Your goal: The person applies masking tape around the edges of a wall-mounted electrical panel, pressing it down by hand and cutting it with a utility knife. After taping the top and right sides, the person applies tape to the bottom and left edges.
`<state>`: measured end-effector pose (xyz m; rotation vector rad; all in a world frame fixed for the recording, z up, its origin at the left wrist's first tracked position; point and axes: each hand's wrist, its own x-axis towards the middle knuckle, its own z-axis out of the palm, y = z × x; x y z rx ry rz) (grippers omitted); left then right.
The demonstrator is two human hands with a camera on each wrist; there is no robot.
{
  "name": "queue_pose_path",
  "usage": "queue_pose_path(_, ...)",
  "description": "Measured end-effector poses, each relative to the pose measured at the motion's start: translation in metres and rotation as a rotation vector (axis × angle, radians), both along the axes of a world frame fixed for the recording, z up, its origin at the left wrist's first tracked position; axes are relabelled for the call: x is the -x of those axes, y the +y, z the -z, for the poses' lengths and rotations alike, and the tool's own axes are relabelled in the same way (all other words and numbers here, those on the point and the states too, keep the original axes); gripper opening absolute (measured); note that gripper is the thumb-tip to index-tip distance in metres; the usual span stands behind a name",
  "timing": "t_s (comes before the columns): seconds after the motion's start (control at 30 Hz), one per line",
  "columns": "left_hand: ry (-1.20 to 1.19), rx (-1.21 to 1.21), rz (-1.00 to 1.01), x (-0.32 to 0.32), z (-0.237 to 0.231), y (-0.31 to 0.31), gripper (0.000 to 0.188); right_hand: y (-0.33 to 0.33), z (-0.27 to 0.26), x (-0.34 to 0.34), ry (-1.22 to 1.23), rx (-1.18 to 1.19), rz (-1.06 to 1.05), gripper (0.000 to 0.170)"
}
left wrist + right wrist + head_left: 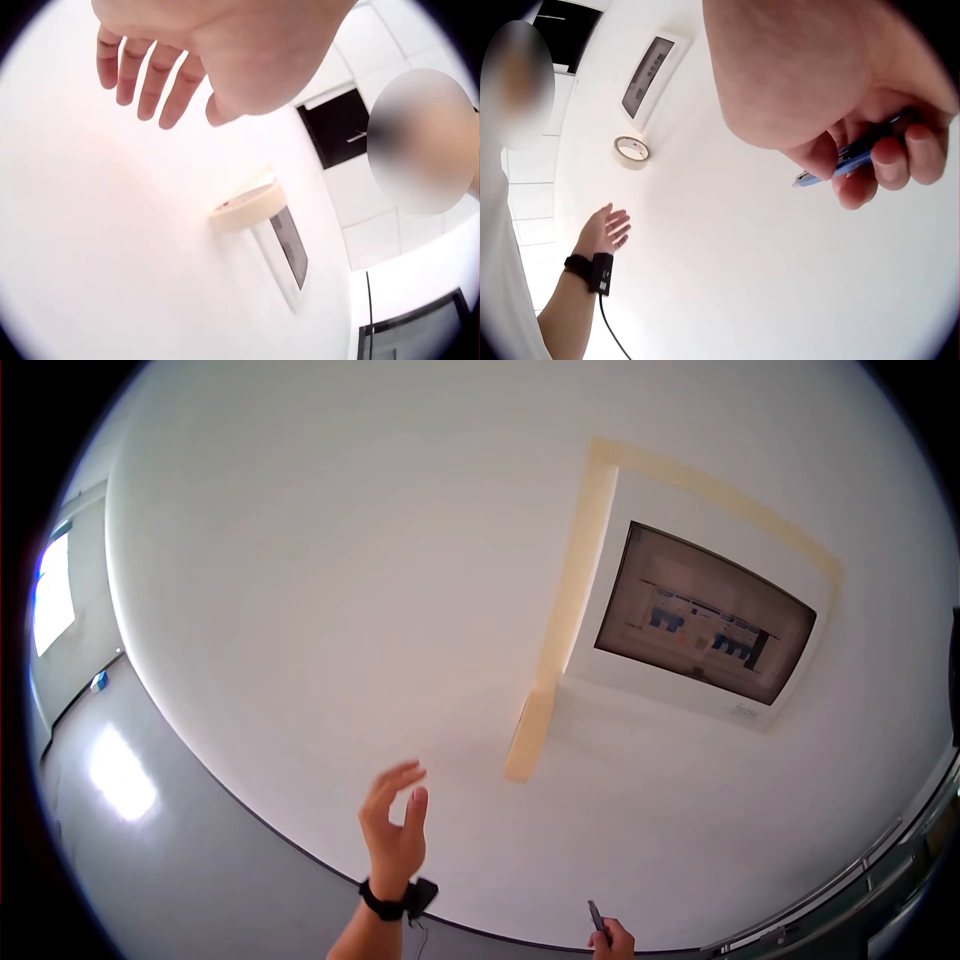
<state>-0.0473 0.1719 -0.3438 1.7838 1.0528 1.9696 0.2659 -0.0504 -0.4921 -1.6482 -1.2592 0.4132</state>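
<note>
My left hand (393, 830) is raised in front of the white wall, fingers and thumb spread apart with nothing between them. Up and to its right, a roll of masking tape (530, 738) hangs from a strip of tape (576, 565) that runs along the left side of a white breaker box (600, 610). In the right wrist view the roll (631, 163) shows its open ring. Low in the head view, my right hand (618, 940) grips a slim utility knife (597, 920). Its blue body (857, 159) and metal tip show between the curled fingers.
Tape also borders the top of the breaker box, whose tinted window (705, 610) covers several switches. A black wrist strap with a camera (400, 900) and cable is on the left forearm. A bright window (55, 595) lies far left, above a grey floor (180, 840).
</note>
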Motion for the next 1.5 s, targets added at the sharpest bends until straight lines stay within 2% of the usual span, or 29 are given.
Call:
queue_pose_path(0.03,-0.084,0.082,0.036,-0.007,0.013,-0.007,0.019,0.001,-0.005,-0.004,0.006,-0.032,-0.024,0.021)
queue_pose_path(0.1,0.038,0.157,0.119,-0.014,0.023,-0.019,0.019,0.019,0.001,-0.013,-0.006,-0.073,-0.041,0.024)
queue_pose_path(0.17,0.036,0.199,0.118,-0.015,0.017,-0.029,0.021,0.040,-0.001,-0.020,-0.019,-0.009,-0.064,0.024)
queue_pose_path(0.23,-0.071,0.207,0.081,-0.018,0.011,-0.035,0.024,0.056,-0.014,-0.014,-0.103,-0.017,-0.112,0.027)
queue_pose_path(0.3,-0.156,0.234,0.106,-0.025,0.007,-0.040,0.027,0.064,-0.024,-0.009,-0.074,-0.182,-0.202,0.028)
queue_pose_path(0.43,-0.221,0.143,0.088,-0.042,-0.005,-0.056,0.032,0.057,-0.038,-0.021,-0.102,-0.058,-0.308,0.031)
queue_pose_path(0.63,-0.307,0.041,0.021,-0.058,-0.009,-0.061,0.031,0.043,-0.002,-0.050,-0.032,0.100,-0.304,0.031)
queue_pose_path(0.8,-0.200,-0.021,0.018,-0.056,-0.015,-0.060,0.032,0.030,0.008,-0.045,-0.072,0.092,-0.277,0.032)
queue_pose_path(0.9,-0.158,-0.070,0.074,-0.058,-0.020,-0.052,0.039,0.025,0.007,-0.039,-0.087,0.070,-0.212,0.033)
queue_pose_path(0.97,-0.072,-0.131,0.039,-0.059,-0.026,-0.044,0.051,0.025,-0.001,-0.034,-0.104,0.052,-0.173,0.034)
queue_pose_path(1.0,-0.057,-0.120,0.073,-0.078,-0.027,-0.033,0.052,0.027,-0.006,-0.051,-0.086,0.028,-0.141,0.035)
queue_pose_path(1.1,-0.028,-0.152,0.143,-0.075,-0.031,-0.023,0.054,0.031,-0.016,-0.048,-0.136,-0.020,-0.093,0.036)
queue_pose_path(1.27,0.007,-0.125,0.224,-0.070,-0.047,-0.018,0.054,0.036,-0.049,-0.046,-0.287,-0.003,-0.111,0.036)
queue_pose_path(1.5,-0.033,-0.075,0.352,-0.063,-0.066,-0.015,0.044,0.039,-0.143,-0.033,-0.440,-0.044,-0.112,0.032)
